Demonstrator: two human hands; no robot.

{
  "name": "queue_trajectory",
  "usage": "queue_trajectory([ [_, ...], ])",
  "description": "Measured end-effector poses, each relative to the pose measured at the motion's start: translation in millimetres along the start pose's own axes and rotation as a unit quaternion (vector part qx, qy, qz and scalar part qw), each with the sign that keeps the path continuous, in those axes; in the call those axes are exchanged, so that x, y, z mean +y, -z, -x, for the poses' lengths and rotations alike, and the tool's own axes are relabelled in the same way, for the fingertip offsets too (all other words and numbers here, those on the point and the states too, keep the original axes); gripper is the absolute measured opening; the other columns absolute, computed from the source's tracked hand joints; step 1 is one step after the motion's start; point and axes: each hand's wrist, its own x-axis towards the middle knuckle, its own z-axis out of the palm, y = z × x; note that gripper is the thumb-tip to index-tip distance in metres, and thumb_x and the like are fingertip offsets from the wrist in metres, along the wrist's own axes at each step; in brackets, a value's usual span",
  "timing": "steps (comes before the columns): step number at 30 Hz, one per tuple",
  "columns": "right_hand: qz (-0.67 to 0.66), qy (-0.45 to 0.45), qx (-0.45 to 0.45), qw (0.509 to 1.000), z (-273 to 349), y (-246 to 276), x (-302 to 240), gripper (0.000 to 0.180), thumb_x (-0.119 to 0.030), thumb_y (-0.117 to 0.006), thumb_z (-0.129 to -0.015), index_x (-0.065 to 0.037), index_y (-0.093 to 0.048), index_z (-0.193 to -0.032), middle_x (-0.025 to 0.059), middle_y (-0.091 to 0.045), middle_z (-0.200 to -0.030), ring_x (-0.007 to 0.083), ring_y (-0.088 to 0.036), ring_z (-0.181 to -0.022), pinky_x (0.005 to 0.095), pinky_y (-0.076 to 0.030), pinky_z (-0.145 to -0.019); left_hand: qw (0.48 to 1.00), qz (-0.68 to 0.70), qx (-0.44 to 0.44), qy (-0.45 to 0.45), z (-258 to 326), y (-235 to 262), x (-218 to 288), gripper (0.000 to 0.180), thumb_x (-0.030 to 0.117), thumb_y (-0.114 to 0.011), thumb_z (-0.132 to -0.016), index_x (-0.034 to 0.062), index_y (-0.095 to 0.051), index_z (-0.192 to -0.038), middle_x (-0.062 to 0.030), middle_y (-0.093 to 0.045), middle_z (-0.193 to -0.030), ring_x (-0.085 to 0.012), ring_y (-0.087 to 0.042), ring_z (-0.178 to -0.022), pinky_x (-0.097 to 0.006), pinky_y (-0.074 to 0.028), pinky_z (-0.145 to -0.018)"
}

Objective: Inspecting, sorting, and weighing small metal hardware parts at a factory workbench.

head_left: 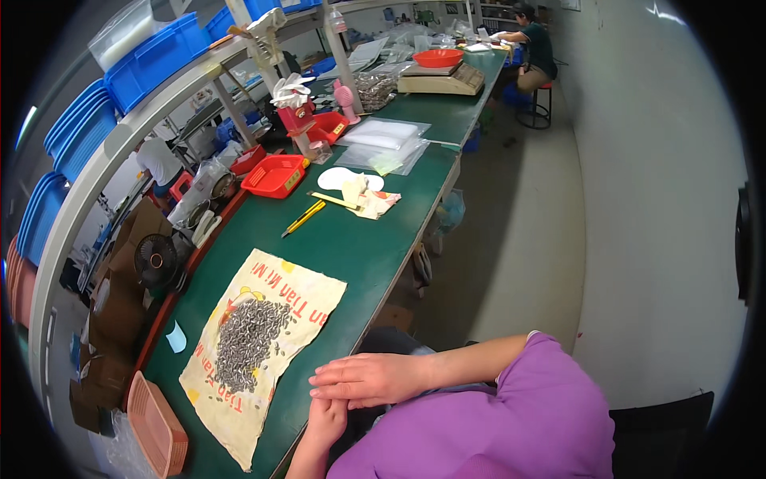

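- Grey, smooth-looking small oval pieces [249, 343] lie in a loose heap, thick at the middle and scattering into single grains at its right side.
- Under them spreads a cream cloth [254, 435], soft and slightly wrinkled, roughly four-sided, printed with red lettering and yellow patches; it lies flat on the smooth green surface [239, 275].
- The right hand [371, 379] rests across the left hand [325, 419] at the edge of the surface, just beside the cloth and apart from the heap. The right fingers run long and nearly straight; the left fingers are mostly covered. What lies under the palms is hidden, so I cannot tell whether either grip is wide, narrow or holding something.
- A purple fabric sleeve [550, 391], softly creased, covers the right upper arm.
- Left of the cloth sits a curved, pale blue piece [176, 338]; nearer the person, salmon-coloured trays [152, 423] with ribbed walls are stacked.
- Beyond the cloth lie a slim yellow cutter [303, 219], a crumpled cloth [377, 203] and a white, rounded flat piece [333, 177].
- Farther along stand a shallow red plastic tray [275, 177] and flat, glossy clear bags [383, 148].
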Motion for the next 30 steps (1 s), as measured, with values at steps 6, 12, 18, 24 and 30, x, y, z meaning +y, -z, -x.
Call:
queue_trajectory([
  [6,0.030,-0.024,0.098,0.994,34,28,12,0.054,-0.008,-0.062,-0.091,-0.008,-0.048,-0.143,0.0147,-0.061,-0.125,0.0313,-0.061,-0.114,0.0392,-0.051,-0.096,0.924,0.335,-0.131,0.132,-37,-24,17,0.055,0.041,-0.034,-0.107,-0.0052,-0.045,-0.135,-0.0189,-0.054,-0.131,-0.0327,-0.057,-0.120,-0.043,-0.047,-0.103],
  [12,-0.047,-0.255,0.370,0.892,101,80,19,0.037,0.000,-0.048,-0.098,-0.005,-0.056,-0.134,0.0067,-0.061,-0.091,0.0148,-0.064,-0.082,0.0277,-0.056,-0.074,0.979,-0.083,-0.146,-0.115,-115,-33,42,0.046,0.022,-0.059,-0.095,0.0001,-0.049,-0.134,-0.0216,-0.046,-0.142,-0.0373,-0.044,-0.133,-0.044,-0.037,-0.110],
  [18,-0.250,-0.342,0.641,0.641,209,130,61,0.028,-0.010,-0.042,-0.103,-0.004,-0.057,-0.125,-0.0015,-0.053,-0.081,0.0033,-0.038,-0.061,0.0181,-0.033,-0.054,0.915,-0.317,-0.153,-0.199,-195,-44,20,0.063,0.024,-0.072,-0.084,0.0024,-0.048,-0.137,-0.0211,-0.034,-0.150,-0.0424,-0.027,-0.142,-0.049,-0.030,-0.115],
  [24,-0.342,-0.452,0.689,0.452,294,124,99,0.036,0.002,-0.046,-0.093,-0.001,-0.051,-0.129,0.0071,-0.060,-0.097,0.0116,-0.056,-0.080,0.0240,-0.050,-0.070,0.902,-0.343,-0.173,-0.197,-219,-64,5,0.070,0.024,-0.073,-0.082,0.0069,-0.043,-0.143,-0.0200,-0.033,-0.151,-0.0409,-0.025,-0.144,-0.051,-0.024,-0.118],
  [30,-0.338,-0.470,0.704,0.412,351,119,157,0.047,0.010,-0.044,-0.093,0.002,-0.038,-0.139,0.0179,-0.060,-0.118,0.0224,-0.063,-0.100,0.0362,-0.057,-0.092,0.904,-0.353,-0.163,-0.178,-223,-73,10,0.072,0.015,-0.075,-0.075,0.0097,-0.046,-0.141,-0.0178,-0.035,-0.151,-0.0403,-0.029,-0.142,-0.051,-0.025,-0.117],
])
